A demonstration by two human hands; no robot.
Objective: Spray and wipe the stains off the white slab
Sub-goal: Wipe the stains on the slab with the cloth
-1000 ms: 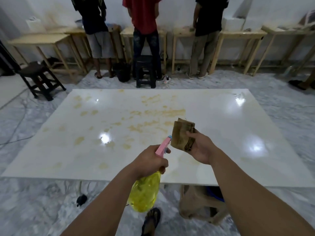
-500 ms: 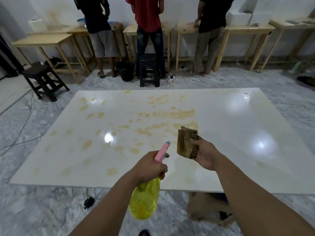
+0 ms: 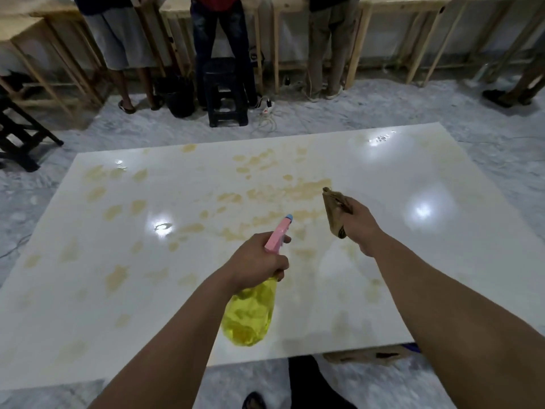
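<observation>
Stains (image 3: pixel 283 190) lie ahead of both hands, densest in a band at about 12 o'clock from the spray nozzle, with looser blotches fanning out to 9–10 o'clock across the left half of the white slab (image 3: pixel 442 261). Left hand (image 3: pixel 256 261) is wrapped tight round the neck of the spray bottle (image 3: pixel 250 314), yellow body hanging down toward 6, pink head (image 3: pixel 278 234) pointing up toward 12–1 o'clock, so the bottle's long axis already lines up with that central band (index finger looks to be near the trigger, can't tell if pressed). Right hand (image 3: pixel 359 225) is clenched on a folded brown cloth (image 3: pixel 334 212), held off the surface at roughly 2 o'clock from the nozzle and nearer the band's right end. Judgement: spraying comes first, straight ahead; the cloth hand is the closer one for the wipe after.
</observation>
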